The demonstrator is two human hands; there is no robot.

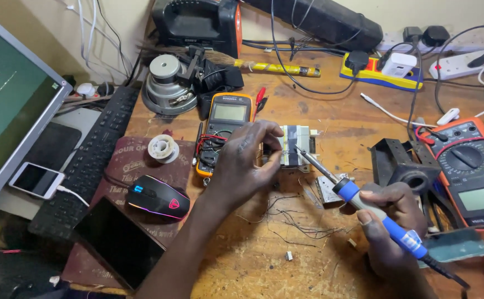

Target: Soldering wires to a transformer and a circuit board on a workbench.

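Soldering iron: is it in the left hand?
No, the blue-handled soldering iron is gripped by the right hand, while the left hand pinches at the small transformer.

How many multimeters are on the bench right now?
2. A yellow multimeter lies just behind the left hand, partly covered by it. An orange multimeter lies at the right edge, beyond the right hand holding the soldering iron. Clutter may hide more.

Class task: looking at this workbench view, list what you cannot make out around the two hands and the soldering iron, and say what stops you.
Head view only:
- Where the left hand pinches the small transformer: hidden by its fingers.
- Soldering iron tip contact: too small to tell.
- Right hand: wrist cut off by the bottom edge.
- Orange multimeter: lower part hidden behind the left hand.
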